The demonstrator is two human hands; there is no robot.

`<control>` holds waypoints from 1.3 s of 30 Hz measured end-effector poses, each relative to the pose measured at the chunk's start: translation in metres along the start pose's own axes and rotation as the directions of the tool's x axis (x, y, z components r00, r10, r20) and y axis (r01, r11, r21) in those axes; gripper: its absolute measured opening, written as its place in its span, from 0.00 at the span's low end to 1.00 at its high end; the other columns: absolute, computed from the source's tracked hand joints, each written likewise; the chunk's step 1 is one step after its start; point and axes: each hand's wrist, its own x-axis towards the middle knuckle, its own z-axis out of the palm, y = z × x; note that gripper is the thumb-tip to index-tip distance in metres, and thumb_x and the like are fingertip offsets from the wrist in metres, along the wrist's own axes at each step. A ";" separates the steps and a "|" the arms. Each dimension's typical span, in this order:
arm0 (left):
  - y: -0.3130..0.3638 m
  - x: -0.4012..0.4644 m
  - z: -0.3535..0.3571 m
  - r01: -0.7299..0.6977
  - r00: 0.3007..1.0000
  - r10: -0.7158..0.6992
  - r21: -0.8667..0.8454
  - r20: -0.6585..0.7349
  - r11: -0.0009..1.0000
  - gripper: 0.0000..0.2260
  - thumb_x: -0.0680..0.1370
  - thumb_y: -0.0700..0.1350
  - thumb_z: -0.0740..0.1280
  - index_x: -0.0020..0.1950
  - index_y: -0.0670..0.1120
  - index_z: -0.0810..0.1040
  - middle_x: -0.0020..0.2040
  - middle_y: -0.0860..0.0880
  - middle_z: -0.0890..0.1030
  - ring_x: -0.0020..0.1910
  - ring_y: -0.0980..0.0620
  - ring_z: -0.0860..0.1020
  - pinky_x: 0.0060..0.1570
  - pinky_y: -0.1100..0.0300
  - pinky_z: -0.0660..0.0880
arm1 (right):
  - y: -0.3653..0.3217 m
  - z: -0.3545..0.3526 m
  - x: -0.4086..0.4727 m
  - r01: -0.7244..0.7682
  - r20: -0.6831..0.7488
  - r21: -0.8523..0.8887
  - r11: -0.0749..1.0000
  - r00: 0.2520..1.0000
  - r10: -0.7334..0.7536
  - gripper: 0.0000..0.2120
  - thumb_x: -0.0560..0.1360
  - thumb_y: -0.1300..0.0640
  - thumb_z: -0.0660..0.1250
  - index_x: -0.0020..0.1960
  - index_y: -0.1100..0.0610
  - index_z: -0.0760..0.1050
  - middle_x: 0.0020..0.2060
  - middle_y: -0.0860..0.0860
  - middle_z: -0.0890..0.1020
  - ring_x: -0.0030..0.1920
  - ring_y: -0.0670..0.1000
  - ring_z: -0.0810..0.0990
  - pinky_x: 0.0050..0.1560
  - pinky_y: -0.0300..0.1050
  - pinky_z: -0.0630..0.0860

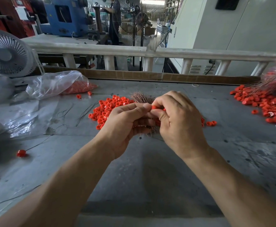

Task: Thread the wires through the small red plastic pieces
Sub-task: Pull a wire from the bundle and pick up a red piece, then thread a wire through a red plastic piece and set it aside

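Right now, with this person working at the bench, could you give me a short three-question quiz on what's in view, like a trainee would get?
1. True or false: the right hand pinches a red plastic piece.
2. Where does the bundle of copper wires lie? A) inside the plastic bag B) beside the middle pile of red pieces, under the hands C) on the white fan
3. Fill in: the left hand meets the right above the grey ____.

Key: 1 true; 2 B; 3 table.
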 end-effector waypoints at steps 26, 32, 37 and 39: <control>-0.001 0.005 -0.008 -0.089 0.973 0.131 0.217 -0.191 0.972 0.05 0.81 0.38 0.68 0.51 0.41 0.85 0.44 0.47 0.85 0.38 0.53 0.80 0.37 0.60 0.77 | 0.035 -0.009 0.007 -0.265 -0.037 -0.055 0.963 0.964 0.263 0.06 0.77 0.58 0.70 0.53 0.52 0.80 0.45 0.48 0.85 0.45 0.52 0.83 0.46 0.50 0.81; 0.000 0.008 -0.014 -0.135 0.940 0.251 0.423 -0.231 0.896 0.06 0.81 0.37 0.68 0.48 0.42 0.85 0.40 0.49 0.85 0.35 0.55 0.79 0.34 0.60 0.77 | 0.094 -0.026 0.006 -0.587 -0.029 -0.173 0.791 0.805 0.592 0.08 0.75 0.60 0.70 0.53 0.54 0.84 0.46 0.56 0.87 0.50 0.60 0.85 0.53 0.54 0.81; -0.003 0.010 -0.019 -0.123 0.924 0.292 0.533 -0.246 0.837 0.07 0.80 0.39 0.70 0.45 0.47 0.85 0.40 0.50 0.86 0.35 0.55 0.81 0.37 0.57 0.79 | 0.123 -0.033 -0.003 -0.745 0.045 -0.338 0.575 0.598 0.801 0.09 0.75 0.59 0.70 0.52 0.50 0.84 0.54 0.55 0.85 0.55 0.61 0.82 0.55 0.50 0.78; -0.003 0.012 -0.022 -0.113 0.920 0.300 0.561 -0.253 0.820 0.07 0.79 0.40 0.70 0.44 0.49 0.86 0.40 0.50 0.86 0.35 0.56 0.81 0.36 0.57 0.79 | 0.128 -0.034 -0.004 -0.765 0.054 -0.376 0.523 0.546 0.836 0.09 0.75 0.59 0.70 0.52 0.48 0.84 0.55 0.55 0.85 0.55 0.61 0.82 0.54 0.49 0.76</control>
